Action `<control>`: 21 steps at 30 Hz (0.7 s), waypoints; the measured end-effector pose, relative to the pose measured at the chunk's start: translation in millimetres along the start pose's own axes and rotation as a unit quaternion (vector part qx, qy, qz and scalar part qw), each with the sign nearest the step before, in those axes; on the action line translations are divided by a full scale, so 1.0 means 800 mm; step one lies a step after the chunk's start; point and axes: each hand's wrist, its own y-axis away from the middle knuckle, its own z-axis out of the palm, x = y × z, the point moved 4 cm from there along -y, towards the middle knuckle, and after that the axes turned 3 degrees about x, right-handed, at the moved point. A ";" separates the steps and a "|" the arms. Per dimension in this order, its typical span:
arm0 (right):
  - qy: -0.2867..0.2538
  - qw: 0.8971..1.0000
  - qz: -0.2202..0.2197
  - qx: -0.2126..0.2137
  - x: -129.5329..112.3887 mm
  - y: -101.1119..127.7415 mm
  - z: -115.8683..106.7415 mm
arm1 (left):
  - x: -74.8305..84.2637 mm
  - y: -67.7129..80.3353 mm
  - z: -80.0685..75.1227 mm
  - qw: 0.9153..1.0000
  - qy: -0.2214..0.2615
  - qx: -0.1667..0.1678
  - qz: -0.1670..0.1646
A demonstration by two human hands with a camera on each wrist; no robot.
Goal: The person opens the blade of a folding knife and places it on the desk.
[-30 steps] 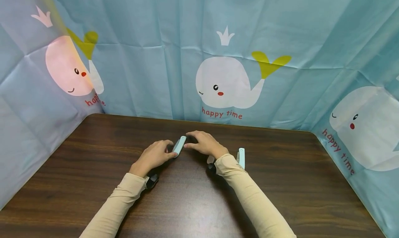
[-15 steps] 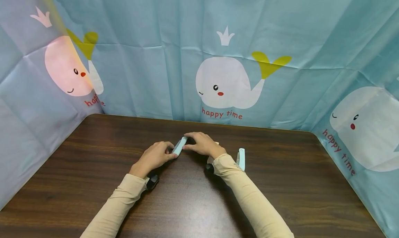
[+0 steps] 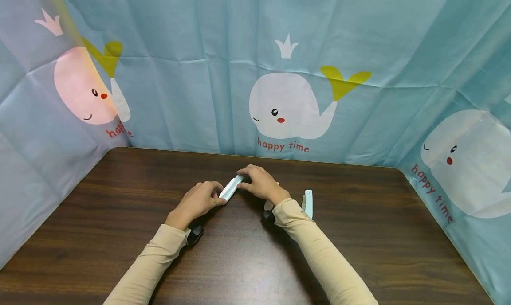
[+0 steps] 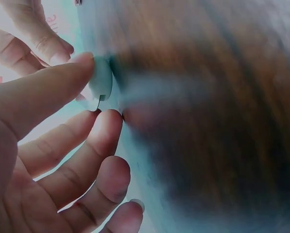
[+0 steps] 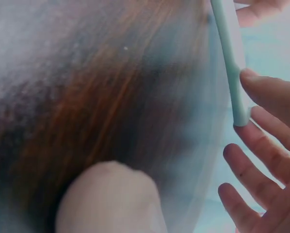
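Note:
A slim pale-mint folding tool (image 3: 229,190) with a hole near its far end slants between my two hands, close over the table. My left hand (image 3: 199,201) pinches its near end between thumb and fingers; in the left wrist view, a slot and a thin edge show at that end of the tool (image 4: 102,80). The far end lies between the thumb and fingers of my right hand (image 3: 259,184). In the right wrist view, the tool's (image 5: 228,58) narrow side is toward the camera, and the lower fingers of my right hand (image 5: 276,170) are spread apart.
A similar pale-mint tool (image 3: 308,203) lies to the right, partly behind my right sleeve. A whitish object (image 3: 269,205) shows beneath my right wrist, mostly hidden. The dark wooden table (image 3: 255,260) ends at a blue whale-print curtain (image 3: 179,96) behind and at the sides.
My right hand has closed the small gap and taken hold of the tool's far end. The tool has turned in my hands, now showing a paler, whiter face upward. My left hand has barely moved.

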 end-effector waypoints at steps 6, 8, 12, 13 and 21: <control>-0.021 0.999 -0.009 0.027 -0.002 0.004 -0.006 | 0.002 -0.001 0.000 1.000 0.001 -0.001 0.000; -0.030 0.999 -0.009 0.035 -0.001 0.005 -0.007 | 0.002 -0.001 0.000 1.000 0.007 0.000 0.002; -0.055 0.998 -0.004 0.044 0.001 0.009 -0.009 | 0.000 -0.002 0.001 1.000 0.022 0.000 0.012; -0.063 0.997 -0.003 0.045 0.002 0.010 -0.010 | 0.000 -0.002 0.001 1.000 0.026 0.000 0.013; -0.090 0.996 0.005 0.029 0.007 0.014 -0.010 | -0.003 -0.003 0.004 0.999 0.042 -0.006 0.010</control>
